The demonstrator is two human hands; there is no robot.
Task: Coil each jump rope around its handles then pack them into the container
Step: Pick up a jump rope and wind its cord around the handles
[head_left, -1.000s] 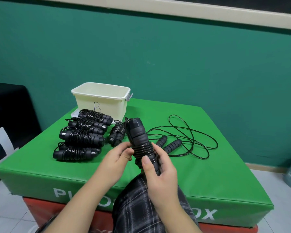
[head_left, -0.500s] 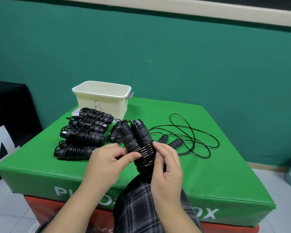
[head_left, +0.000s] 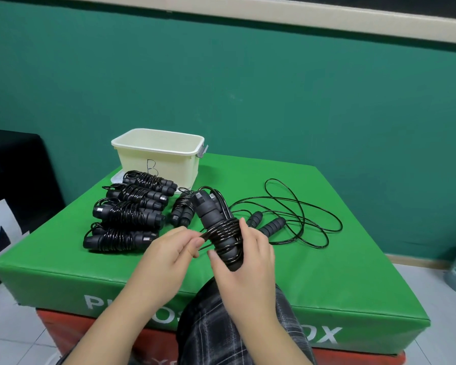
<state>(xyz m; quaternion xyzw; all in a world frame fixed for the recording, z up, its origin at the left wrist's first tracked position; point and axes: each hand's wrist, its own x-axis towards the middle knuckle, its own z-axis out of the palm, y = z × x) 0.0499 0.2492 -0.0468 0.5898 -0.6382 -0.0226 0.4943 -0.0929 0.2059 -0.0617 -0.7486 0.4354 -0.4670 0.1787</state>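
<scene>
Black jump rope (head_left: 219,227) gripped by R hand (head_left: 244,259), L hand (head_left: 169,248) fingers pinching its cord.

two bare forearms are seen, each ending in a bare hand: the left hand (head_left: 173,248) and the right hand (head_left: 244,262). no sleeve, glove, ring, watch or bracelet is shown on either. short, unpainted nails are seen on the fingers (head_left: 195,243) of the left hand. below the right hand, between the two forearms, a raised knee (head_left: 221,325) is covered by dark cloth, checked with thin pale lines in a plaid pattern. nothing else of the person is shown.
</scene>
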